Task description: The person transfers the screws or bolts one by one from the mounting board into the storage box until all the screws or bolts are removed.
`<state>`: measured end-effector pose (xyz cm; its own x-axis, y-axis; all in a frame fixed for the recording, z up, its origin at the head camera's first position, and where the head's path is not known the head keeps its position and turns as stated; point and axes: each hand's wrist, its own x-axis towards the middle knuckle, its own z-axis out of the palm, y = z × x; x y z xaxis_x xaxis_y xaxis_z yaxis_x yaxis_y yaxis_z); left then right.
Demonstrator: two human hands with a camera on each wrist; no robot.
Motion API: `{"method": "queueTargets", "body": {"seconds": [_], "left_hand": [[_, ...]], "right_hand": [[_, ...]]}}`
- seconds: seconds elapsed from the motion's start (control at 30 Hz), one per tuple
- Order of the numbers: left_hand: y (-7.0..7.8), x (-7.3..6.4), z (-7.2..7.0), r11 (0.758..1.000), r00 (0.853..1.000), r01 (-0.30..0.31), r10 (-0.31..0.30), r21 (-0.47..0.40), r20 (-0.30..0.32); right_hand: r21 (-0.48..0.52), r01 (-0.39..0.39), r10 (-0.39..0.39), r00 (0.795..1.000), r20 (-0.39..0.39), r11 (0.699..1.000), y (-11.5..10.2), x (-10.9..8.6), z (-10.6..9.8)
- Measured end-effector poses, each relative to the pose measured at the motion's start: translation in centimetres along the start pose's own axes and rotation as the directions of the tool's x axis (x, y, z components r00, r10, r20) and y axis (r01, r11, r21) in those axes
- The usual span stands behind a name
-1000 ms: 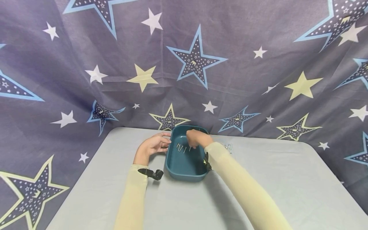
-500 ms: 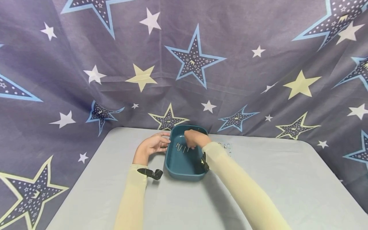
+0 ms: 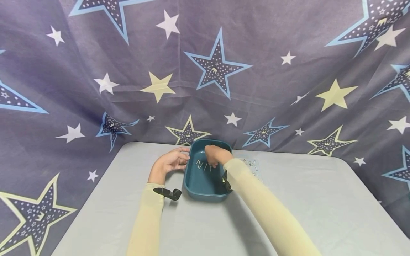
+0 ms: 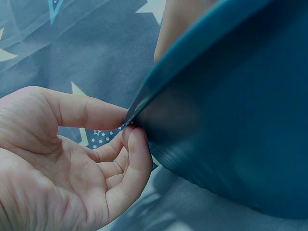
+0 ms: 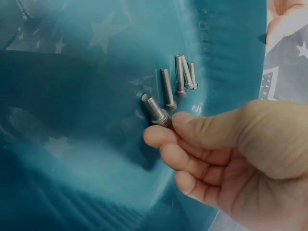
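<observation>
A teal rectangular tray with raised walls stands at the table's middle back. Its left rim lies between the thumb and curled fingertips of my left hand, which holds it from outside. My right hand reaches into the tray from the right. Thumb and index finger pinch the head end of a metal bolt, its threaded end pointing away from the fingers. Beside it, several more silver bolts lie in a loose row on the tray floor. In the head view the fingers partly cover the held bolt.
Right of the tray lies a clear sheet or pack with small shiny round pieces, partly hidden by the right sleeve. A pale grey cloth covers the table. Behind it hangs a star-patterned curtain.
The bolt at my right fingertips shows a little lower in the tray than half a second ago, near the row of bolts. My left hand stays at the rim.
</observation>
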<state>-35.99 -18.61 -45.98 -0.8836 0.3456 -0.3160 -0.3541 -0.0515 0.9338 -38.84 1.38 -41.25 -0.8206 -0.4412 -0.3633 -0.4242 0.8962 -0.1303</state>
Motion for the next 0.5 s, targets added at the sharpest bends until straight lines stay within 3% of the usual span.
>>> {"method": "queueTargets", "body": {"seconds": [0.5], "left_hand": [[-0.08, 0.07, 0.02, 1.0, 1.0, -0.007, 0.007, 0.002, 0.001]], "right_hand": [[0.024, -0.052, 0.051, 0.998, 0.023, 0.998, 0.02, -0.7, -0.53]]}}
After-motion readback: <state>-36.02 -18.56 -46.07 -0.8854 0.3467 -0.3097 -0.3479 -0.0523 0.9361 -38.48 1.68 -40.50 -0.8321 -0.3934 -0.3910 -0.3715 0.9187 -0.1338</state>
